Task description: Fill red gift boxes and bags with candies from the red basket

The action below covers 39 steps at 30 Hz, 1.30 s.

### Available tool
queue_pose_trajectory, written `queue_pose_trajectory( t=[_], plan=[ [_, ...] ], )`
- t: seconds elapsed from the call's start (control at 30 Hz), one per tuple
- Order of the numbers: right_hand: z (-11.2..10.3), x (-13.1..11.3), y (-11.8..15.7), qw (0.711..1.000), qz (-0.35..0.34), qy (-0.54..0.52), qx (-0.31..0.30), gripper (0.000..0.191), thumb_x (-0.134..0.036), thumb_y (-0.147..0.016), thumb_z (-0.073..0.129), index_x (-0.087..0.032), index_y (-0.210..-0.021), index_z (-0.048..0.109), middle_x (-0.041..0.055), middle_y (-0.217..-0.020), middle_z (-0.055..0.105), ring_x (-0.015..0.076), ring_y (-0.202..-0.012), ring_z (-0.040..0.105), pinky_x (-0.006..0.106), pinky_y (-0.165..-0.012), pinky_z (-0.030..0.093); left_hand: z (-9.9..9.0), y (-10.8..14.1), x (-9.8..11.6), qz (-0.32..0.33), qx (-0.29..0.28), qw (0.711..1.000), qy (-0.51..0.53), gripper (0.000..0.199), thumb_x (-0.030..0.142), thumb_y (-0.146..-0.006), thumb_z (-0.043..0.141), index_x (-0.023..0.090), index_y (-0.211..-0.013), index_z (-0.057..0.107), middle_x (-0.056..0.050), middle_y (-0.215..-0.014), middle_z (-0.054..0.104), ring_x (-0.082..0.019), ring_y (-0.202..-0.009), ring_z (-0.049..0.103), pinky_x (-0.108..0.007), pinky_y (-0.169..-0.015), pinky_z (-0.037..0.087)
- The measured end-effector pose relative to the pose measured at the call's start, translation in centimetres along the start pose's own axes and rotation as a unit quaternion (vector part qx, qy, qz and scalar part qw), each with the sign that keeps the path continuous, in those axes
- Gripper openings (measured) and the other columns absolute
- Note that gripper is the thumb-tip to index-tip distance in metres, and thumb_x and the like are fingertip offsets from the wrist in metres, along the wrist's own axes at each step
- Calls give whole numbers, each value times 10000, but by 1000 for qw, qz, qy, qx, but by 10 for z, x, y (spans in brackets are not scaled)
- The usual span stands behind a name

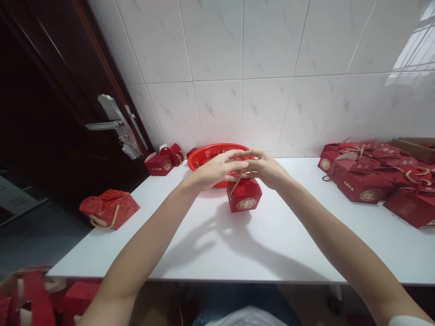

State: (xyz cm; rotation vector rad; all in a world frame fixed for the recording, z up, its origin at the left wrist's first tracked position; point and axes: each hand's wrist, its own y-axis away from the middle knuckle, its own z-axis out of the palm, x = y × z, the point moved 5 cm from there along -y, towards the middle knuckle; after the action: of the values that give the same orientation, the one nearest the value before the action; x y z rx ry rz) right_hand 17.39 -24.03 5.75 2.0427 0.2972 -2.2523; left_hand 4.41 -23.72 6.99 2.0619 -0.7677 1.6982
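Observation:
In the middle of the head view is a small red gift box (245,195) with a gold round emblem on its front and a twisted rope handle (235,184). My left hand (219,168) comes in from the left, its fingers closed at the top of the handle. From the other side, my right hand (268,168) meets it there, fingers also closed around the rope. The fingertips of both hands overlap, so the exact grip is partly hidden. Whether the box touches the table or hangs just above it, I cannot tell.
Behind my hands stands a red plastic basket (195,158) holding small red items. Several red boxes (363,179) crowd the white table's (190,258) right side. Two more boxes (159,164) sit at the back left; another box (115,208) lies at the left edge, near a door handle (105,125).

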Motion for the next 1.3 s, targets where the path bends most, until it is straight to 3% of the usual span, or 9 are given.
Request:
queue_pose_trajectory(
  t=[0.2, 0.4, 0.53, 0.73, 0.83, 0.97, 1.1, 1.2, 1.3],
  plan=[
    [-8, 5, -2, 997, 24, -74, 30, 197, -21, -760, 630, -152, -907, 629, 53, -737, 699, 160, -683, 690, 276, -671, 557, -16, 0, -29, 14, 177, 959, -220, 770, 400, -650, 851, 186, -1324, 547, -119, -1153, 695, -306, -1123, 640, -455, -951, 519],
    [-3, 7, -2, 995, 32, -98, 6, 170, -53, -774, 630, -152, -913, 622, 66, -793, 715, 159, -687, 686, 301, -720, 563, 2, -5, -57, 11, 42, 981, -189, 456, 358, -731, 779, 219, -1157, 694, -88, -1257, 692, -334, -1203, 607, -464, -1007, 481],
    [1, 11, -3, 994, 62, -67, -57, 169, -85, -776, 656, -157, -925, 622, 58, -793, 713, 152, -673, 679, 279, -665, 555, -3, -9, -71, -1, 18, 988, -153, 454, 335, -682, 811, 188, -1099, 708, -106, -1237, 693, -365, -1195, 602, -490, -997, 475],
    [-6, 11, -10, 980, 91, 172, -46, 286, -13, -632, 710, -185, -831, 597, 8, -594, 644, 175, -598, 641, 261, -531, 479, -3, -13, -87, 4, -21, 988, -154, 516, 263, -668, 808, 208, -1167, 687, -98, -1285, 667, -340, -1207, 588, -466, -1014, 452],
    [-3, 3, -11, 934, 75, 348, -22, 319, 1, -623, 684, -209, -839, 578, -6, -578, 616, 188, -564, 605, 268, -486, 401, 2, -16, -93, 7, -36, 989, -144, 511, 287, -679, 802, 206, -1169, 683, -89, -1237, 686, -316, -1143, 616, -445, -992, 459],
    [10, -6, -8, 812, 36, 582, -5, 342, -51, -685, 668, -196, -985, 589, 73, -826, 687, 258, -773, 664, 297, -570, 412, 9, -21, -101, 14, -34, 988, -151, 426, 344, -703, 785, 202, -1090, 681, -60, -1111, 700, -280, -1028, 631, -408, -941, 468],
    [20, -7, -7, 712, -7, 703, -3, 323, -75, -782, 632, -167, -1084, 568, 150, -969, 702, 298, -930, 677, 312, -647, 417, 14, -25, -103, 31, 7, 982, -186, 336, 422, -739, 756, 187, -958, 660, -37, -925, 675, -254, -878, 611, -379, -823, 476],
    [18, -5, -8, 681, -22, 732, 21, 326, -44, -830, 562, -138, -1141, 546, 181, -960, 711, 313, -949, 685, 320, -649, 403, 19, -26, -101, 42, 38, 979, -193, 330, 439, -748, 747, 184, -931, 645, -30, -875, 669, -254, -856, 609, -367, -782, 473],
    [9, 0, -10, 681, -23, 731, 39, 321, -90, -837, 574, -144, -1153, 548, 191, -981, 714, 325, -934, 686, 324, -621, 381, 25, -27, -99, 53, 38, 982, -176, 338, 412, -749, 751, 181, -974, 647, -33, -910, 697, -259, -882, 634, -362, -788, 488]
  ],
)
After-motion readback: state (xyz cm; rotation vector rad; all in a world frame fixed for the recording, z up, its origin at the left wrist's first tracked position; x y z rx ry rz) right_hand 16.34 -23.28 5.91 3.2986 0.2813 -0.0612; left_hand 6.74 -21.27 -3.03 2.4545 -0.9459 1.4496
